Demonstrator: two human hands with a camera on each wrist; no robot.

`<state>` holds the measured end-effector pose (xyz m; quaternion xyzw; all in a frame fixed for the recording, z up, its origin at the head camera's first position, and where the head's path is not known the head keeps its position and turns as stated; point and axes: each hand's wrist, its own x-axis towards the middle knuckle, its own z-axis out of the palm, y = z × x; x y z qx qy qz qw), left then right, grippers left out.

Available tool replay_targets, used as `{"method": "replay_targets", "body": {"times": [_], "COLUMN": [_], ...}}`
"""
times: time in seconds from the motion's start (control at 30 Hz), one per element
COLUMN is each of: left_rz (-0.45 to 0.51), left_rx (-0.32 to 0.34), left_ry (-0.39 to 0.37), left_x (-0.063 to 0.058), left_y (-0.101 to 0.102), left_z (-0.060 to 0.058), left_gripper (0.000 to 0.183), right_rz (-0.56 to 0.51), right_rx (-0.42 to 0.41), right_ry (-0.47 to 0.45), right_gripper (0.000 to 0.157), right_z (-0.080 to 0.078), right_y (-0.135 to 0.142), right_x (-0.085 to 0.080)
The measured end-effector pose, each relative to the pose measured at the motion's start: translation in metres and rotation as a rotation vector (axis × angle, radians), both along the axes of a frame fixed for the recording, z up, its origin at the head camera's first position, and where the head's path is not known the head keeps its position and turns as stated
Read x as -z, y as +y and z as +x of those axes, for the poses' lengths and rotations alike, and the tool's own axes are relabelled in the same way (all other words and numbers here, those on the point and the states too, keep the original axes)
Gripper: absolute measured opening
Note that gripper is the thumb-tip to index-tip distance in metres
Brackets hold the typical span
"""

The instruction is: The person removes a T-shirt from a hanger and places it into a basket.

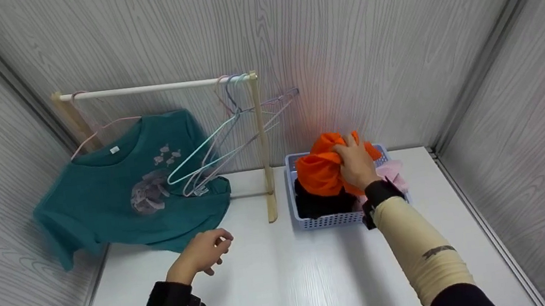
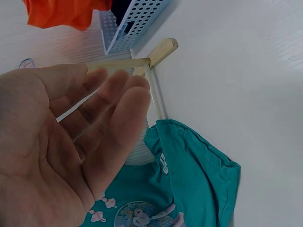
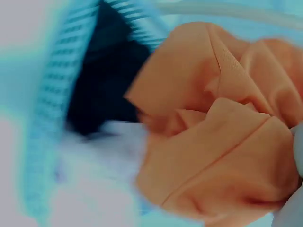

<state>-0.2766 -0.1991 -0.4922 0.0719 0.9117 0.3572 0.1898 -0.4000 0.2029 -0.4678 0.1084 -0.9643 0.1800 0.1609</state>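
My right hand (image 1: 356,164) grips a bunched orange cloth garment (image 1: 320,170) over the basket; its full shape is hidden in the folds. In the right wrist view, the orange fabric (image 3: 222,156) fills the right side, with only bits of fingers showing at the edge. Under it, black cloth (image 1: 323,203) and pink cloth (image 1: 392,172) lie in the light-blue perforated basket (image 1: 335,220). My left hand (image 1: 204,252) hovers with loosely bent fingers and holds nothing, just in front of the hem of a teal shirt (image 1: 103,210). A pink hanger (image 1: 108,124) carries that shirt.
A small rack with a white rail (image 1: 155,88) and wooden posts (image 1: 263,149) stands at the back left. Several hangers (image 1: 210,153) dangle at its right end, overlapping the shirt. Grey wood-grain panels (image 1: 341,35) enclose the white table (image 1: 294,285) at the back and sides.
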Motion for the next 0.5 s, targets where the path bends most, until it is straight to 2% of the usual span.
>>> {"method": "replay_targets", "body": {"times": [0.1, 0.2, 0.5], "left_rz": [-0.003, -0.003, 0.002], "left_rx": [-0.004, -0.011, -0.019], "left_ry": [-0.011, -0.015, -0.001], "left_x": [0.004, 0.005, -0.006], "left_y": [0.001, 0.0, -0.01], "left_z": [0.002, 0.002, -0.005], "left_gripper": [0.022, 0.022, 0.024], "right_rz": [0.059, 0.117, 0.24], "right_rx": [-0.015, 0.004, 0.151], "right_ry": [-0.116, -0.199, -0.233], "right_gripper": [0.042, 0.046, 0.054], "right_z": [0.005, 0.01, 0.029], "right_y": [0.008, 0.015, 0.042], "right_x": [0.03, 0.047, 0.054]}}
